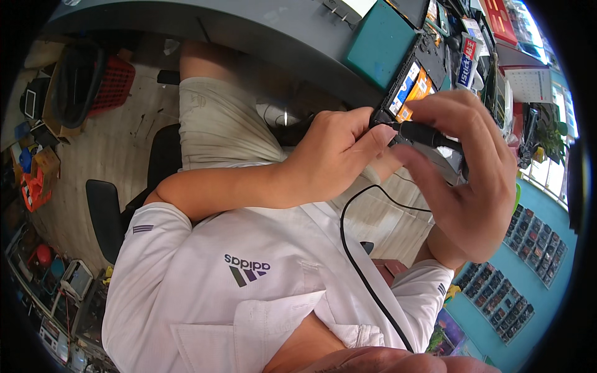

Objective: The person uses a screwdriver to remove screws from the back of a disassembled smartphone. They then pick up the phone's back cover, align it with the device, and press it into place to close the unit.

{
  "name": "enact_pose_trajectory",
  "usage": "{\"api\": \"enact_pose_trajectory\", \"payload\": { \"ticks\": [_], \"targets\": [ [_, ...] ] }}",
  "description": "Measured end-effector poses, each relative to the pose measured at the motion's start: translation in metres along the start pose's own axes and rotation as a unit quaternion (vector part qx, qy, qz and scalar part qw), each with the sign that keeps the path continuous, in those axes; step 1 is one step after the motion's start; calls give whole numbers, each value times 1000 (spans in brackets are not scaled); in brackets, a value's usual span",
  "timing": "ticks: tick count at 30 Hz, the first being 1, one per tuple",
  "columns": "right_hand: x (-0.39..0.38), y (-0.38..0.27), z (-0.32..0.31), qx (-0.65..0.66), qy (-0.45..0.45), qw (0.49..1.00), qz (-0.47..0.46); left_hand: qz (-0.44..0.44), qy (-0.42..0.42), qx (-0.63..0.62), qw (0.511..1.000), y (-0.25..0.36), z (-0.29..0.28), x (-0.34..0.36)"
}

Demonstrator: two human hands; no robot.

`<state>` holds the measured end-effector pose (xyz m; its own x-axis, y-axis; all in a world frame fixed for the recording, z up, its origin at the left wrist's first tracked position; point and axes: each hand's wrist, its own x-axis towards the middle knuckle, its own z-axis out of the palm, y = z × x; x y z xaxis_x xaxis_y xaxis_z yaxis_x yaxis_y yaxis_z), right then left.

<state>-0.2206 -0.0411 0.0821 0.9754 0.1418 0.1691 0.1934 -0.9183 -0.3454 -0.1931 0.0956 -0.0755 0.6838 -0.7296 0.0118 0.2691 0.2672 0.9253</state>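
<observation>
Over the desk's near edge, at the upper right, a black cylindrical tool (423, 133) lies between my hands; its exact kind I cannot make out. My left hand (336, 149) is closed, thumb and forefinger pinching the tool's narrow dark end. Around the thicker end curl the fingers of my right hand (469, 177), slightly blurred, with the thumb below. My fingers hide part of the tool. Just behind it is a black-edged panel with orange and white labels (418, 87). A thin black cable (357, 258) hangs across my white shirt.
The grey desk (249, 28) carries a teal mat (379, 46) and, at the right, crowded small items, including a blue, white and red box (466, 62). A red basket (115, 84) stands on the floor at left, near the chair armrest (102, 217). Racks of small parts (535, 245) hang on the blue wall.
</observation>
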Motion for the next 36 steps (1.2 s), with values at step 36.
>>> {"api": "enact_pose_trajectory", "payload": {
  "ticks": [36],
  "targets": [
    [8,4,-2,-30,-30,999,-28,-25,-6,15,1000,1,-2,-2]
  ]
}}
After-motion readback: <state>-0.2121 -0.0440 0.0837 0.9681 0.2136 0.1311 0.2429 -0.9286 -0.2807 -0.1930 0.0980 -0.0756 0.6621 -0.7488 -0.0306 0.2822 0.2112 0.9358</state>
